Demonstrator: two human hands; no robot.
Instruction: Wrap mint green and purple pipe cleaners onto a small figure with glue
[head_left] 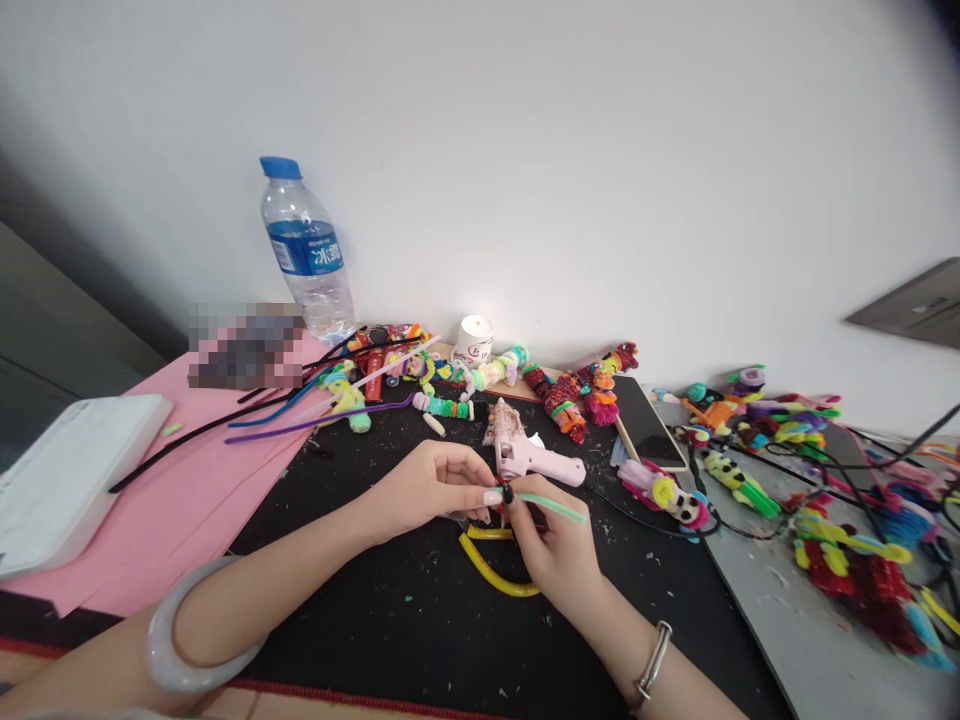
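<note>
Over the black mat (420, 640), my left hand (431, 485) and my right hand (555, 545) meet, fingertips almost touching. Between them is a light green pipe cleaner (555, 507), pinched near one end by both hands. Its free end sticks out to the right over my right hand. Beneath my right hand lies a pair of curved yellow handles (491, 575); the rest of that tool is hidden. A pale pink hot glue gun (540, 460) lies just beyond my fingers, its nozzle end crusted with residue.
Colourful pipe-cleaner figures (675, 500) spread along the wall and right side. Loose pipe cleaners (322, 428) cross the pink sheet (217, 470) at left. A water bottle (307, 250), paper cup (475, 340), phone (649, 430) and white box (82, 480) stand or lie around; black cables run right.
</note>
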